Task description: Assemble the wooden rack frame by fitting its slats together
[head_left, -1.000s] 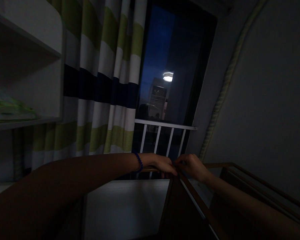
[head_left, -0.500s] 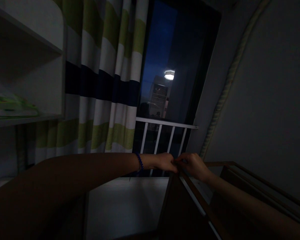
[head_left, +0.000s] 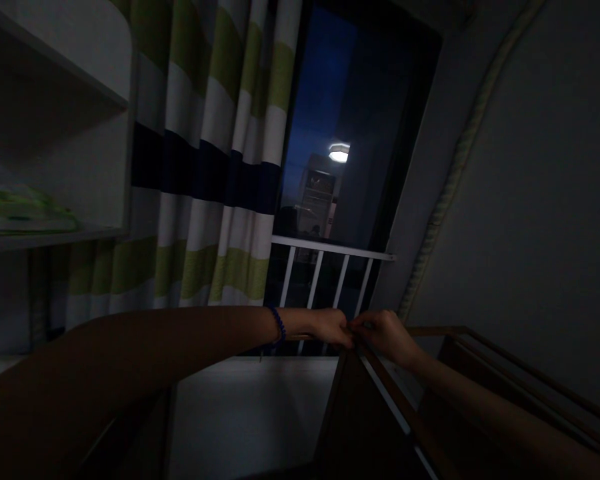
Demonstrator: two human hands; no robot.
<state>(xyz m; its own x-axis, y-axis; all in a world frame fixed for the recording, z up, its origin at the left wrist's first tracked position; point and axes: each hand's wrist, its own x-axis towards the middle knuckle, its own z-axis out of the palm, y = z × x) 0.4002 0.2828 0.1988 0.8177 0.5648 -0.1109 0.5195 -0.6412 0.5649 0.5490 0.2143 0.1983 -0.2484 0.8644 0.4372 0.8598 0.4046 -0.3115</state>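
The room is dark. My left hand (head_left: 331, 327), with a blue bead bracelet (head_left: 279, 325) on the wrist, reaches forward, and its curled fingers rest at the far corner of a dark wooden frame (head_left: 433, 331). My right hand (head_left: 384, 333) meets it there, fingers pinched together against the left fingertips at the same corner. Whatever the fingers pinch is too small and dim to name. Both forearms stretch out from the bottom edge of the view.
A striped white, green and navy curtain (head_left: 215, 153) hangs left of a dark window (head_left: 330, 133) with a white railing (head_left: 330, 267). A white shelf unit (head_left: 55, 133) on the left holds a green packet (head_left: 20, 212). A grey wall stands on the right.
Both hands stay together at the frame's corner; they shifted only slightly as the view moved.
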